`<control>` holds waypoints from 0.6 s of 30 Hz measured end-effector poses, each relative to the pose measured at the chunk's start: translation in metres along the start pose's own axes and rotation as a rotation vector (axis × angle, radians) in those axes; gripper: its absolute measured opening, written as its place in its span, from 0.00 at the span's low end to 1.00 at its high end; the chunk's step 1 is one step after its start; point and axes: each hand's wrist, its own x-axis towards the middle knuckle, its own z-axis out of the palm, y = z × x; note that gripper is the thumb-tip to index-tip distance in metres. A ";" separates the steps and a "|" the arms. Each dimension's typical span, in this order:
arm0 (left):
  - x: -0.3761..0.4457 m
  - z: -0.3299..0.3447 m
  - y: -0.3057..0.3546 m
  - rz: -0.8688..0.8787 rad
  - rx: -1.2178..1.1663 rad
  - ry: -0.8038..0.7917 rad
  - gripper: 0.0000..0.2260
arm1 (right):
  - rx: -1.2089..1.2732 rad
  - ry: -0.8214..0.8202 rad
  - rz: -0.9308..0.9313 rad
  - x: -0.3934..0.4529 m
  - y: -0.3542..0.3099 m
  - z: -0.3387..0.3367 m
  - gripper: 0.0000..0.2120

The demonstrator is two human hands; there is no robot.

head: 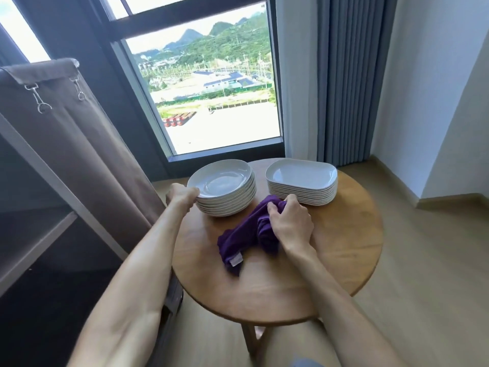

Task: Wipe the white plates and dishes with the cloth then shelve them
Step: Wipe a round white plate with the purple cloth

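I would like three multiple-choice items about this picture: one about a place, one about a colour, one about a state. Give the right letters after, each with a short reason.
1. Where does the round plate stack stand on the table?
A. left of the rectangular dish stack
B. right of it
C. on top of it

2. What colour is the cloth?
A. white
B. purple
C. green

3. What is the right hand doing?
A. lying flat on the table
B. lifting a dish
C. gripping the cloth

Answers:
1. A: the round plates sit at the table's left side, near the left hand, which touches their rim.
2. B: the cloth is dark purple with a small white tag.
3. C: its fingers curl round a bunched part of the cloth, which lies on the table.
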 end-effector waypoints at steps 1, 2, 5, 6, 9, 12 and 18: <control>0.000 0.000 0.001 0.007 0.028 0.003 0.13 | 0.025 0.039 -0.006 0.001 0.001 -0.002 0.15; -0.001 0.000 0.000 0.008 0.053 0.003 0.13 | 0.036 0.065 -0.013 0.002 0.003 -0.005 0.14; -0.005 -0.004 0.001 0.004 0.116 0.015 0.13 | 0.020 0.032 -0.003 0.007 0.008 -0.010 0.13; -0.004 -0.006 0.002 0.010 0.128 0.027 0.14 | 0.015 0.005 0.005 0.007 0.008 -0.009 0.13; -0.002 -0.009 0.011 0.041 0.088 0.060 0.15 | 0.009 -0.044 0.014 0.004 0.010 -0.004 0.13; -0.003 -0.009 0.022 0.019 -0.133 -0.028 0.11 | 0.027 -0.048 0.028 0.004 0.014 -0.003 0.14; -0.023 -0.021 0.033 -0.221 -0.625 -0.294 0.08 | 0.274 -0.005 0.136 0.021 0.008 -0.011 0.14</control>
